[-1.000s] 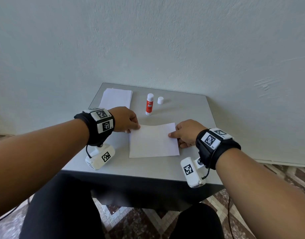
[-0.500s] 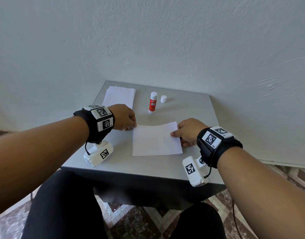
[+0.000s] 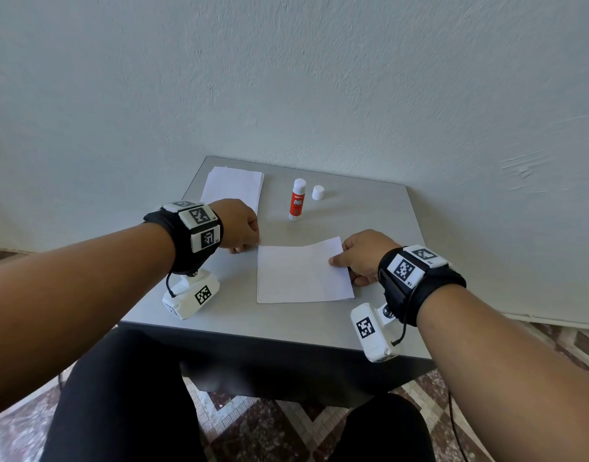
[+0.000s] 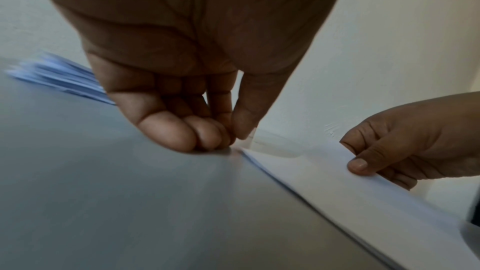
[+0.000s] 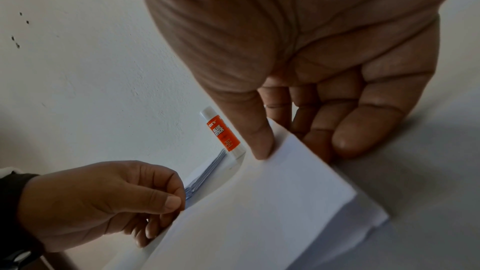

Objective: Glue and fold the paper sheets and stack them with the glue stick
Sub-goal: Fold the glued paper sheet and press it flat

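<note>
A white paper sheet (image 3: pixel 303 275) lies folded in two layers in the middle of the grey table (image 3: pixel 369 215); its upper layer arches up along the far edge. My left hand (image 3: pixel 246 235) pinches its far left corner between thumb (image 4: pixel 244 122) and curled fingers. My right hand (image 3: pixel 349 258) holds the right edge, thumb (image 5: pixel 259 141) on top and fingers underneath. The red and white glue stick (image 3: pixel 297 200) stands uncapped behind the sheet, with its white cap (image 3: pixel 318 192) beside it on the right.
A stack of white sheets (image 3: pixel 235 185) lies at the table's far left corner, just behind my left hand. A pale wall (image 3: pixel 319 95) rises close behind and to the right of the table. My legs (image 3: pixel 126 395) are under the near edge.
Both hands stay at the sheet's far corners. My left fingertips have drawn back from over the corner to its very tip. The head view has tilted slightly.
</note>
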